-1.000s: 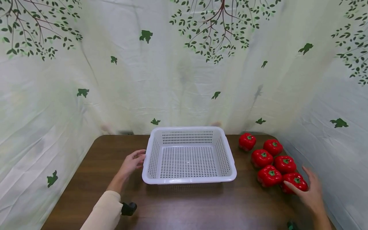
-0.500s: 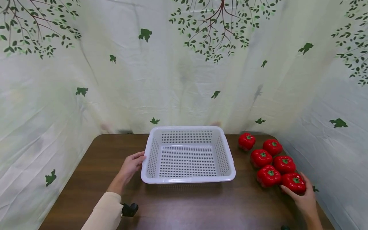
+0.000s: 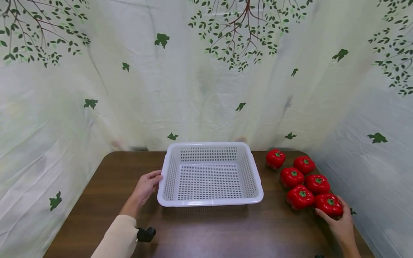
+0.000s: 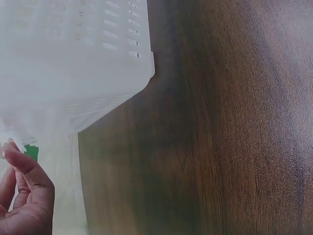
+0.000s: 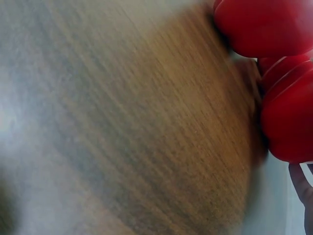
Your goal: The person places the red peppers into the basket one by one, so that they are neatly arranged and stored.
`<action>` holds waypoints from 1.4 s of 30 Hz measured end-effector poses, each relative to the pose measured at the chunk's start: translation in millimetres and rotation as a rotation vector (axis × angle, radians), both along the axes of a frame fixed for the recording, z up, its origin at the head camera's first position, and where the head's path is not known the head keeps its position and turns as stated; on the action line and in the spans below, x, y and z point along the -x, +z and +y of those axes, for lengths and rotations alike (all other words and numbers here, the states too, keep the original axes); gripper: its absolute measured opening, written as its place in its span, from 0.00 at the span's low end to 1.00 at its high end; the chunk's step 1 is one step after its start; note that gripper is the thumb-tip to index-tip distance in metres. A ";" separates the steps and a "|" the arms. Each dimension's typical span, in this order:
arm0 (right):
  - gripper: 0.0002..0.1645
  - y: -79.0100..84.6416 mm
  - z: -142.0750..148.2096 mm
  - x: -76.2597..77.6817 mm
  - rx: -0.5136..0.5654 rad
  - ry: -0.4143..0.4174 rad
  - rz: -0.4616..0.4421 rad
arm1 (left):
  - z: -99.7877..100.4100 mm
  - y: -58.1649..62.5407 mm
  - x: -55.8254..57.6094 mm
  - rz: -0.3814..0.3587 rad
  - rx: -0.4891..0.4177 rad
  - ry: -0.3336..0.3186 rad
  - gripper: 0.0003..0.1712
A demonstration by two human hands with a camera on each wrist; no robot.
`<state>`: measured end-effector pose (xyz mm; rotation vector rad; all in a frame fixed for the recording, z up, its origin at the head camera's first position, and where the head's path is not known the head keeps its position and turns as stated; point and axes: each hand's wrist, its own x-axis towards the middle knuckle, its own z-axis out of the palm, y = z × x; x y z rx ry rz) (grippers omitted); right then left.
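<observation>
A white plastic basket (image 3: 209, 205) with slotted walls stands on the table, and nothing lies inside it. At its left rim, my left hand (image 3: 146, 188) pinches the edge between thumb and fingers; the left wrist view shows the hand (image 4: 29, 196) beside the basket's wall (image 4: 73, 73). On the right, my right hand (image 3: 342, 224) holds the nearest red bell pepper (image 3: 327, 206), thumb on its left side and fingers round its right. In the right wrist view that pepper (image 5: 293, 122) hides most of the hand, leaving a finger (image 5: 301, 183) visible below it.
Several more red bell peppers sit close together beyond the held one, among them a front-left pepper (image 3: 299, 197) and a far-left pepper (image 3: 275, 159). The brown wooden table (image 3: 206, 233) ends at a leaf-printed cloth (image 3: 206, 89) behind and at the sides.
My right hand has moved in from the right and closed round the nearest bell pepper, which has barely shifted. My left hand stays at the basket's rim.
</observation>
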<state>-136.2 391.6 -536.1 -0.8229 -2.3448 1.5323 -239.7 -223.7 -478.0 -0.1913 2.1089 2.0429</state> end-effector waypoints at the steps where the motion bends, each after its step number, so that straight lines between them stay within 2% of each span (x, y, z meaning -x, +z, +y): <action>1: 0.60 -0.1 -0.2 -0.3 0.004 -0.007 -0.003 | 0.1 0.0 0.2 -0.001 0.001 -0.001 0.28; 11: 0.60 0.4 -1.4 -3.1 -0.003 -0.048 -0.016 | 0.9 0.4 0.4 -0.028 -0.011 0.016 0.28; 18: 0.60 1.6 -0.8 -6.0 0.070 -0.095 0.022 | 1.8 2.9 1.2 -0.044 0.000 0.018 0.28; 24: 0.59 6.5 2.9 -6.8 0.063 -0.125 0.001 | 2.0 4.4 1.1 -0.056 -0.025 0.019 0.28; 32: 0.53 27.4 4.8 -9.6 0.071 -0.160 0.023 | -0.4 4.4 0.2 -0.073 -0.005 0.013 0.29; 35: 0.52 36.8 5.7 -10.7 0.068 -0.150 0.041 | -0.8 3.9 0.4 -0.068 -0.007 0.007 0.29; 42: 0.53 56.3 6.7 -10.8 0.031 -0.042 0.096 | -1.2 4.3 1.3 -0.059 -0.022 0.000 0.30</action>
